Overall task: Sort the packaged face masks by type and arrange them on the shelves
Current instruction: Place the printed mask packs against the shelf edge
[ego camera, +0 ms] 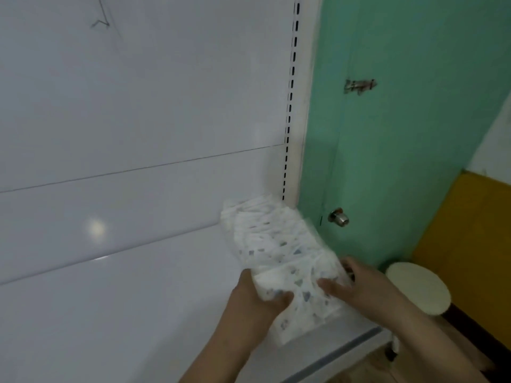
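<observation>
As both hands (309, 291) grip, mask packet (298, 297) between fingers (327, 286) (shelf (138, 313))

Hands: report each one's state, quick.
Left hand: grips the front mask pack.
Right hand: holds the same pack's right side.

The print on the packaged face masks (276, 244) is smeared by blur; their type cannot be read. The left hand (260, 297) hides the nearest pack's edge at nine o'clock, the right hand (356, 283) covers its three-o'clock side. Both forearms run off the frame at six o'clock. The door's latch (359, 85), at two o'clock, is too blurred to make out.
</observation>
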{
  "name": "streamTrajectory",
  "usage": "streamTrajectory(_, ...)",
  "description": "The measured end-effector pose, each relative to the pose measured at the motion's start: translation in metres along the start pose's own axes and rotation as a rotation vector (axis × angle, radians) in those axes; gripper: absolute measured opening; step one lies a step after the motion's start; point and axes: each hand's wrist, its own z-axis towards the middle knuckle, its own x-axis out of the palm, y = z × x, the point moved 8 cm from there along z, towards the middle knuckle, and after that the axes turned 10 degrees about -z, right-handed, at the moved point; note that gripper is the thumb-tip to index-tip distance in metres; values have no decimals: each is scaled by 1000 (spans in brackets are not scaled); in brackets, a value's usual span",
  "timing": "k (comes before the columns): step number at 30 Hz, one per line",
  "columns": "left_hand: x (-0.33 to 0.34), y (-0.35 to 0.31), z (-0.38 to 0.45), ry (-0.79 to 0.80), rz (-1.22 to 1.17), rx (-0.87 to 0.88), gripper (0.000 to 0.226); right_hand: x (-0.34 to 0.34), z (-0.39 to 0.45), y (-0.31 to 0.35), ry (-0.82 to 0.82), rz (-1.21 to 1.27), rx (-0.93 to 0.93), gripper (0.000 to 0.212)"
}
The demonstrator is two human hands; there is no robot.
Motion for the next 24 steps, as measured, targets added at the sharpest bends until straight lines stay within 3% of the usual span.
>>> streamTrajectory(3,-8,0,-6,-128,43,83,51,4,0,0,-97,57,-72,77)
streamTrajectory(7,-13,-4,-11,-192,122,163,53,2,1,-1,32,341,-23,85)
streamTrajectory(11,-23,-14,-13,-221,77,186,64,-2,9,4,156,517,-103,55)
streamTrajectory(12,-25,-16,-9,-231,51,187,71,-5,11,8,171,578,-134,57)
streamTrajectory(16,-32,-20,7,-333,158,151,119,-12,32,20,99,437,-166,125)
streamTrajectory(17,-32,-18,7,-360,188,138,127,-5,38,19,121,427,-154,133)
streamTrajectory(19,-20,-14,8,-329,172,155,130,3,44,24,148,503,-167,128)
streamTrajectory(22,-1,-16,12,-256,85,270,133,8,48,30,95,648,-207,84)
streamTrajectory(24,-3,-20,10,-309,80,275,137,4,48,34,64,661,-196,73)
